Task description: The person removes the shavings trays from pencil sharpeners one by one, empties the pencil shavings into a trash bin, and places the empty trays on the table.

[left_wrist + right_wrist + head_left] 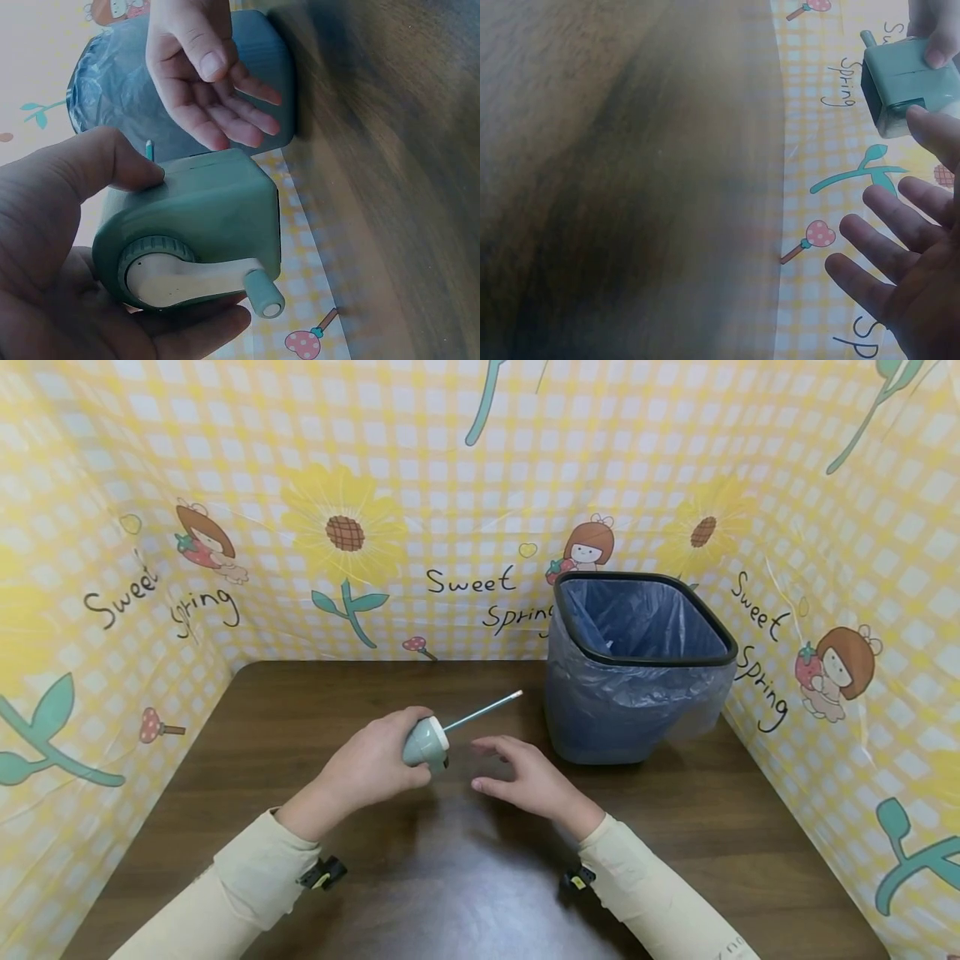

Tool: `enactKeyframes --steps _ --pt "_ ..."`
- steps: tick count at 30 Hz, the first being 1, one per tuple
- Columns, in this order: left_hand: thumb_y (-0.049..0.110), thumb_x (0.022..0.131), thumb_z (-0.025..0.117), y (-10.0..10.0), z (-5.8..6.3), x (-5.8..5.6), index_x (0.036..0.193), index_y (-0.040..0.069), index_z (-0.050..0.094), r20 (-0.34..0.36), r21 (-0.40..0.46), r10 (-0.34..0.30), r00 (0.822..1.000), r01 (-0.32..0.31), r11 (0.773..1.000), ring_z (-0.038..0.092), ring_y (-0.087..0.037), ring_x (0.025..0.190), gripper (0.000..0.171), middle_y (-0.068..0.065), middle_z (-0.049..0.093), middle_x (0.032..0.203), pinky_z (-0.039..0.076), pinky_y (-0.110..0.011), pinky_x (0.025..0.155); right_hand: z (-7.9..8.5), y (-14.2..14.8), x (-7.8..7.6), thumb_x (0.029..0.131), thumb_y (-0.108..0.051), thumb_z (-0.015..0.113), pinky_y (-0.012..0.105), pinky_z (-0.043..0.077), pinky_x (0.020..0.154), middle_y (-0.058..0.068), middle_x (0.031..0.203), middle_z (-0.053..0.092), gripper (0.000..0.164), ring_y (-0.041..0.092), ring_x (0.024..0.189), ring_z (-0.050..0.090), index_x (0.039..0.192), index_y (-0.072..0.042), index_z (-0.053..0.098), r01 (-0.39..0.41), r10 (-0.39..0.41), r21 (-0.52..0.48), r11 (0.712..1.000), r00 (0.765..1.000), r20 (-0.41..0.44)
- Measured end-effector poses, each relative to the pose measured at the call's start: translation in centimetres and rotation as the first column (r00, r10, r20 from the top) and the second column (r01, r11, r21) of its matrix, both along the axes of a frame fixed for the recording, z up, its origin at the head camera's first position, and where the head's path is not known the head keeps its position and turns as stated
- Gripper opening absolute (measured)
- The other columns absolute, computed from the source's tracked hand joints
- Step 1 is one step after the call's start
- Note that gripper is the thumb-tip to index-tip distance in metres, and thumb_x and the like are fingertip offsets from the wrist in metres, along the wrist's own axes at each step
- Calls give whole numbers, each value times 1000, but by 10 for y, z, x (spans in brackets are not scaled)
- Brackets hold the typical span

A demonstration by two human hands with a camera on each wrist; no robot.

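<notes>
- Your left hand (375,756) is grasping a green hand-crank pencil sharpener (423,743). Thumb lies on its upper side, other fingers underneath, as the left wrist view shows.
- Sharpener position: above the middle of the wood-grain surface (465,885), tilted, its white-edged side turned toward your right.
- Pencil (483,711): slim, light blue, slanting up and rightward from that white-edged side, eraser end outward. How deep it sits, you cannot tell from these views.
- Crank arm (195,277): pale, on the side facing your left wrist camera; its green knob (262,294) stands clear of your fingers.
- Your right hand (532,779) is released, fingers parted and slightly bent. It hovers just beside the sharpener, apart from it in the head view.
- Trash bin (592,739): upright on the surface, beyond your right hand and to its right. A translucent liner (652,693) is folded over the outside, held under a black rim (652,661).
- Both your sleeves (232,877) are cream-coloured; a small black device (324,872) shows at each wrist.
- Yellow-and-white checked cloth (465,485) surrounds your far and side edges, printed with sunflowers and "Sweet Spring".
</notes>
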State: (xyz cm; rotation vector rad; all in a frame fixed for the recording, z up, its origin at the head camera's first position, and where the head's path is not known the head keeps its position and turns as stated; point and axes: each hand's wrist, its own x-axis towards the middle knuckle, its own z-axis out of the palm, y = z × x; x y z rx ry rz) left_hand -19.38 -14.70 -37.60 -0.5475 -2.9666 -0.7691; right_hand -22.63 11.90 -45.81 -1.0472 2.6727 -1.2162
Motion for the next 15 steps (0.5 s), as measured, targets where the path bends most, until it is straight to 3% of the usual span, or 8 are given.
enactKeyframes --steps 15 --pt "21 75 81 3 3 -2 139 16 54 34 33 -69 997 68 997 63 -20 97 69 -1 65 120 54 -42 82 -3 0 -1 94 -41 74 44 47 107 5 137 65 55 12 128 56 142 -19 58 -31 31 -29 999 999 7"
